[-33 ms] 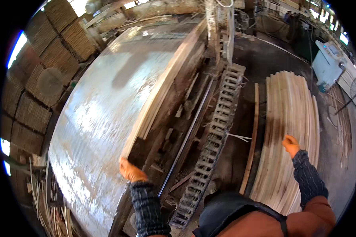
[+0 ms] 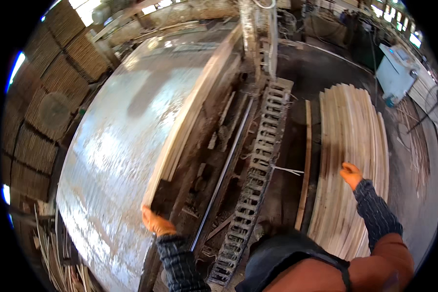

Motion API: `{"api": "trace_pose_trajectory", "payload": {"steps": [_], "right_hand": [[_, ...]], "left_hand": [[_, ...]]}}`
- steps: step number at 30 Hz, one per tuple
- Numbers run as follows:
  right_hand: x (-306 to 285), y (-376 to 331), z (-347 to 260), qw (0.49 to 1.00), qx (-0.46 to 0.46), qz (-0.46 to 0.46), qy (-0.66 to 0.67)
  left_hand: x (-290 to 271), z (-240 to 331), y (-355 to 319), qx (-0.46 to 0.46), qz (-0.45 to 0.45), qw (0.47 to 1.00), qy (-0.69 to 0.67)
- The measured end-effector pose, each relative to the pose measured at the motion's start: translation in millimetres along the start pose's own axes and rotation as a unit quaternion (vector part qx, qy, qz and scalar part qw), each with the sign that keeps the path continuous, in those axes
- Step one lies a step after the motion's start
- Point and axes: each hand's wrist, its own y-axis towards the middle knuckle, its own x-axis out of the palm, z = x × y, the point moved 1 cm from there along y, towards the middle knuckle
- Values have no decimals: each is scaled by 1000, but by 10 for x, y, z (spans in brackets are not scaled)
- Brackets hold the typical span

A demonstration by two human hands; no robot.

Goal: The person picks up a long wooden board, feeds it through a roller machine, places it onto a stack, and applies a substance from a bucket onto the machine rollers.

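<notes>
A view looking down from a person's head in a dim woodworking shed. The left hand (image 2: 156,224), in an orange glove with a dark patterned sleeve, rests at the near corner of a pale sheet edge (image 2: 190,121), the rim of a thin wooden sheet that lies along a broad, shiny metal surface (image 2: 112,155) curving away to the upper left. The grip here looks closed around that corner, fingers curled over the rim, probably because a thin sheet is easiest to steady or lift from a corner; the far side of the fingers is hidden. The right hand (image 2: 351,175), gloved the same way, hovers palm down over a stack of pale boards (image 2: 355,146) on the person's right, touching or just above the top board; the fingers appear loosely curled and hold nothing that can be seen. Between the two hands, a dark ladder-like chain conveyor (image 2: 258,175) runs from near the person's body away toward a metal post at the top, with wood scraps and a thin steel rod lying in the gap beside it. Bundles of stacked wood (image 2: 48,97) line the far left wall. A pale blue machine cabinet (image 2: 396,73) stands at upper right, well apart from the hands.
</notes>
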Motion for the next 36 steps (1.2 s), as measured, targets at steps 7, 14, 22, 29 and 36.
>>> {"api": "trace_pose_trajectory", "payload": {"steps": [7,14,22,29,36], "right_hand": [[-83,489,-455,997,-24,-56,-42],[-1031,1460,42,1000,-11,12,24],[-1997,1849,980,980,125,103,114],[-1746,2593,1174,982,156,43,93],[-1177,5385,-578,958,-38,-77,275]], "left_hand": [[-24,87,-390,36,122,989,78],[1401,-219,-1757,231,190,813,500],[3215,-1084,-2443,171,-180,955,163],[4114,-1780,-3103,6,-368,901,229],[5700,-2290,-3651,17,-508,850,135]]}}
